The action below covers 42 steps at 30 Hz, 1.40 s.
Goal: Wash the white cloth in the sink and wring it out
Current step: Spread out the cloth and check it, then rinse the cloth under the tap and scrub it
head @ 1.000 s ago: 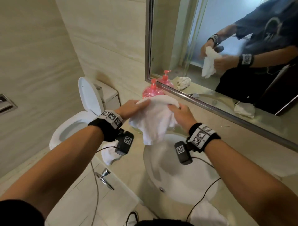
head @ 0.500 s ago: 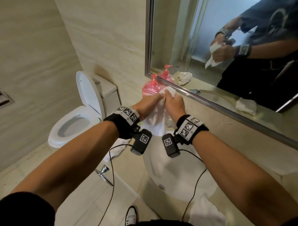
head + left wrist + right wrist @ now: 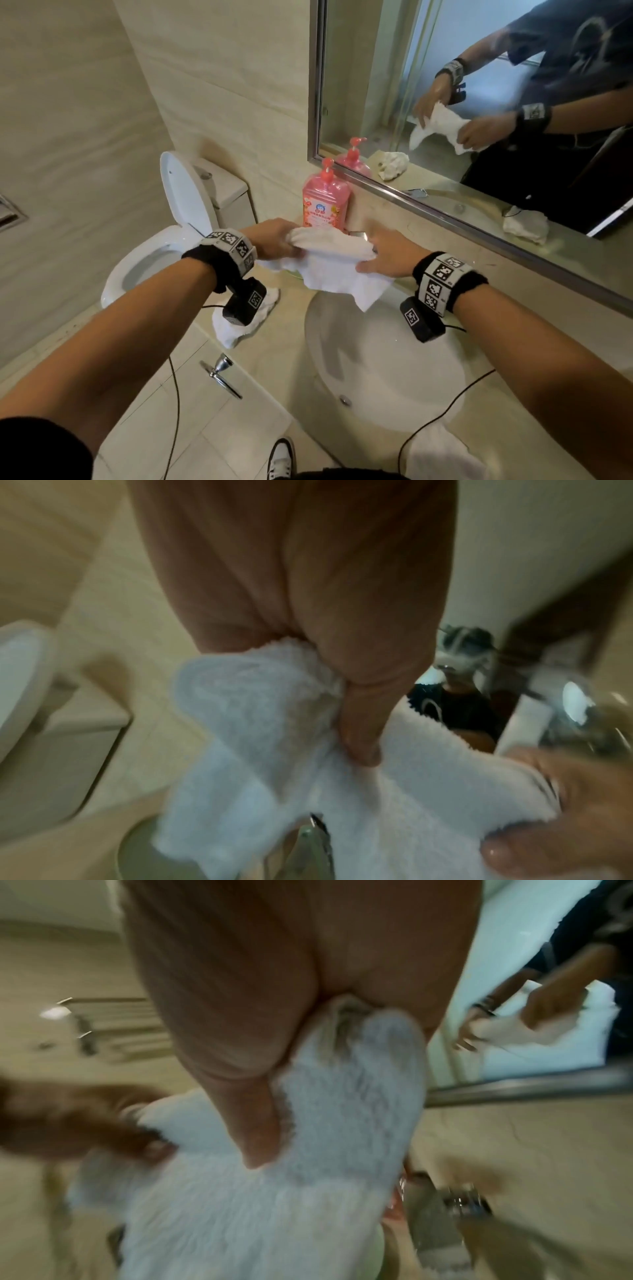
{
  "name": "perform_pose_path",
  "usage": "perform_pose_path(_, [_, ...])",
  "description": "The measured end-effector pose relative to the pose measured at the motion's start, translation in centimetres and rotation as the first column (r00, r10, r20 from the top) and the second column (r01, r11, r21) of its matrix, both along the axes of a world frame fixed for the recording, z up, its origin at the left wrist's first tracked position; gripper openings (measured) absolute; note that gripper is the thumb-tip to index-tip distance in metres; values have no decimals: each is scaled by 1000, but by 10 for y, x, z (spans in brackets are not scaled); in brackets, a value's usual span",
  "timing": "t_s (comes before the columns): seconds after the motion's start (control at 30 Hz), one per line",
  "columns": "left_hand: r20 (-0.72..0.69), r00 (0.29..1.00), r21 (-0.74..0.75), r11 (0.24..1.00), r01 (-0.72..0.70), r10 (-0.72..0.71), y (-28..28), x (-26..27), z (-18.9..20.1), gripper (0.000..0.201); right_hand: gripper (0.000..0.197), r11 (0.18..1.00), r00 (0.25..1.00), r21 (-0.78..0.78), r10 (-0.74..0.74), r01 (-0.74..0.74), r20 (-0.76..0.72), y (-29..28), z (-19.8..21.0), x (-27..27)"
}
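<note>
The white cloth (image 3: 334, 263) is stretched between both hands above the far rim of the white oval sink (image 3: 383, 377). My left hand (image 3: 277, 240) grips its left end; the left wrist view shows the thumb pressed into the cloth (image 3: 274, 723). My right hand (image 3: 383, 255) grips the right end, with the thumb over the cloth (image 3: 325, 1110) in the right wrist view. A loose corner hangs down toward the basin. The tap is mostly hidden behind the cloth.
A pink soap bottle (image 3: 325, 202) stands on the counter against the mirror (image 3: 479, 85), just behind the cloth. Other white cloths lie at the counter's left edge (image 3: 239, 325) and front edge (image 3: 442, 455). A toilet (image 3: 154, 253) with raised lid is at left.
The hands, close together on the bunched cloth half a second ago, have moved apart and lower, so the cloth is now spread between them.
</note>
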<state>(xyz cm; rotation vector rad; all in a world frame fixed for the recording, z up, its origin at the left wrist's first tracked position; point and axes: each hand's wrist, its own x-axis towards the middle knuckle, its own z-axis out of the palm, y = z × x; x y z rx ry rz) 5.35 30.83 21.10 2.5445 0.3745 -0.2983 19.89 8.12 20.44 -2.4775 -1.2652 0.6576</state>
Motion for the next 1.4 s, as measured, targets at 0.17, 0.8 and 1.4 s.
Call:
perform_pose_path(0.17, [182,938,-354,910,-217,294,1,1,-18,27,14,798,730,238,-328,554,-599,-1,-15,2])
perform_pose_path(0.8, [68,866,-719,626,-302,495,-53,36,-4,54,35,565,806,577,-456,590,-378,77,-22,-37])
perform_pose_path(1.4, [-135,991,-271,962,-16,-21,-4,38,-109,44,48,989,955,-84,-143,125,-258,-8,-111,-6])
